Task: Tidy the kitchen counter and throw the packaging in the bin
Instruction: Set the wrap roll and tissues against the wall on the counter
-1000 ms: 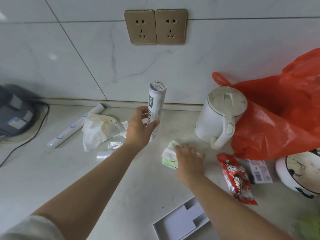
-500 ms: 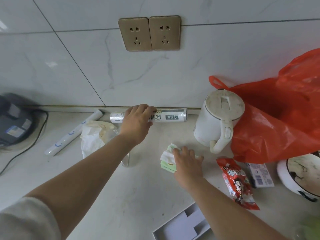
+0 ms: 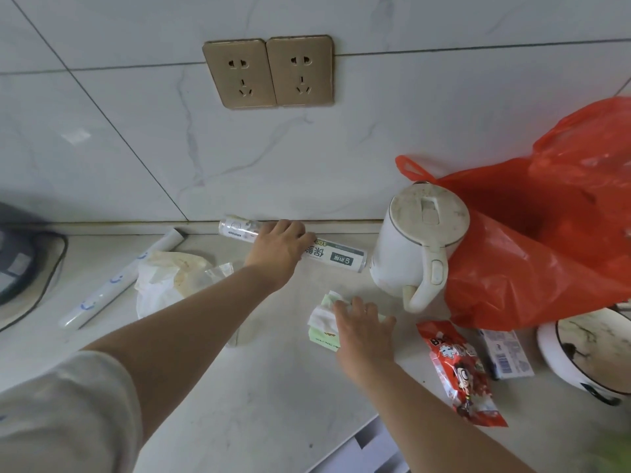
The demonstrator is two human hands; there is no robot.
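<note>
A white-and-grey roll of cling film (image 3: 336, 258) lies on its side along the back of the counter, close to the wall. My left hand (image 3: 278, 249) rests on top of its middle, fingers curled over it. My right hand (image 3: 363, 327) presses flat on a crumpled white tissue and a pale green packet (image 3: 322, 320) on the counter. Crumpled stained paper and clear plastic wrapping (image 3: 170, 281) lie to the left. A red snack packet (image 3: 457, 367) lies to the right of my right hand.
A white kettle (image 3: 418, 240) stands right of the roll, with a big red plastic bag (image 3: 546, 240) behind it. A thin white roll (image 3: 119, 281), a small blue-white carton (image 3: 507, 353), a white bowl (image 3: 587, 356) and a dark appliance (image 3: 17, 264) surround the area. A white box tray (image 3: 372, 452) lies at the front edge.
The cling film roll went from upright in my left hand to lying flat by the wall. My left hand still lies on it. My right hand stays on the tissue.
</note>
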